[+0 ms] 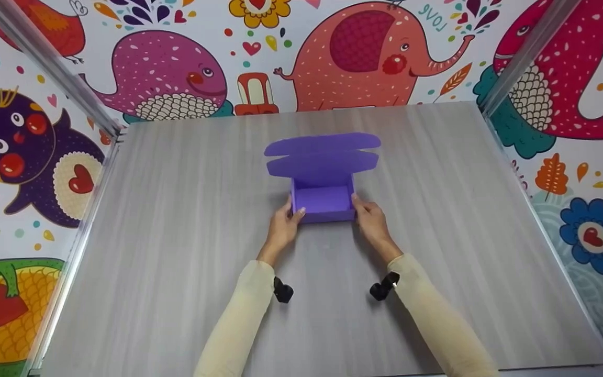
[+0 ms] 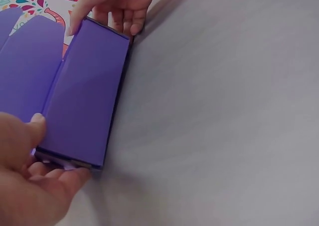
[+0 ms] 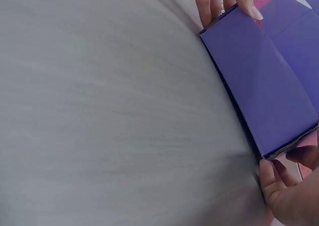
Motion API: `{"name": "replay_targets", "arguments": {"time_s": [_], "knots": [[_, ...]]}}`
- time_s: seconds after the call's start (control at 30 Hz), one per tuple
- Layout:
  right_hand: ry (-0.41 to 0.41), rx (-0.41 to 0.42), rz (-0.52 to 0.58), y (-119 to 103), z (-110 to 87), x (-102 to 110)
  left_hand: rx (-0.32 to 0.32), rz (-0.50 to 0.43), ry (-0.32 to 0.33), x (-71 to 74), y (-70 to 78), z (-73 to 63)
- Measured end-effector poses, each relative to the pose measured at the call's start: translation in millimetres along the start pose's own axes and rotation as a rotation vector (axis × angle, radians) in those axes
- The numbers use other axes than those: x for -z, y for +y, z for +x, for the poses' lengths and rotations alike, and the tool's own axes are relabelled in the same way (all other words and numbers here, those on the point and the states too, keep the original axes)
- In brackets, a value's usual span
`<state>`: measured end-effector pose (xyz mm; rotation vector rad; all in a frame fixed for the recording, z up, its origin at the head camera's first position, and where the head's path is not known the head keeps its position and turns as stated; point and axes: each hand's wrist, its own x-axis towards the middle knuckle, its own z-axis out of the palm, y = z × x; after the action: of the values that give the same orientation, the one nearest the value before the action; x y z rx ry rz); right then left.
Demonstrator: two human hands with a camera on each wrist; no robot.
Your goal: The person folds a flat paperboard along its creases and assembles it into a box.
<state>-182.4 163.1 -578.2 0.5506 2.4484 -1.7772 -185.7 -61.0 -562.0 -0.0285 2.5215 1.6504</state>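
A small purple cardboard box point(image 1: 323, 199) stands on the table with its lid point(image 1: 322, 157) raised at the back, flaps spread to both sides. Its inside looks bare in the head view. My left hand point(image 1: 282, 226) grips the box's left end, thumb over the front corner and fingers along the side. At the opposite end my right hand point(image 1: 372, 222) holds the right side wall. Both wrist views show the purple front wall point(image 2: 84, 91) between the two hands, with fingertips against the end walls. Part of the right hand is cut off in its own wrist view.
A grey wood-grain table point(image 1: 176, 235) lies under the box. Printed cartoon panels point(image 1: 170, 73) stand behind and at both sides, with metal posts point(image 1: 55, 68) at the back corners. A small black device point(image 1: 282, 290) sits at each wrist.
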Motion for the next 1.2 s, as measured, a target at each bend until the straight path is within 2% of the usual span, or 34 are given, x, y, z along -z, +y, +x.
{"name": "replay_targets", "arguments": {"time_s": [0.2,0.4,0.5,0.6,0.73,0.93,1.07,1.2], "knots": [[0.020,0.032,-0.043,1,1.4,-1,-0.003,0.023,-0.009,-0.3,-0.2,0.5],[-0.019,0.049,-0.024,1,2.3,3,0.044,-0.018,-0.011,1.0,1.8,0.0],[-0.024,0.033,0.014,-1,3.9,12,0.096,-0.043,-0.026,8.3,4.8,0.3],[0.009,0.027,0.060,-7,7.7,24,0.129,-0.070,-0.010,23.2,7.7,2.6],[0.060,0.078,0.083,-21,14.3,40,0.095,-0.068,0.024,49.1,16.0,8.8],[0.061,0.217,0.009,-45,20.8,52,0.019,-0.010,0.053,80.7,35.7,16.0],[0.053,0.274,-0.036,-58,24.6,54,-0.034,0.020,0.061,90.8,44.3,19.9],[0.051,0.313,-0.064,-68,28.6,54,-0.066,0.077,0.062,93.2,48.2,22.4]]}}
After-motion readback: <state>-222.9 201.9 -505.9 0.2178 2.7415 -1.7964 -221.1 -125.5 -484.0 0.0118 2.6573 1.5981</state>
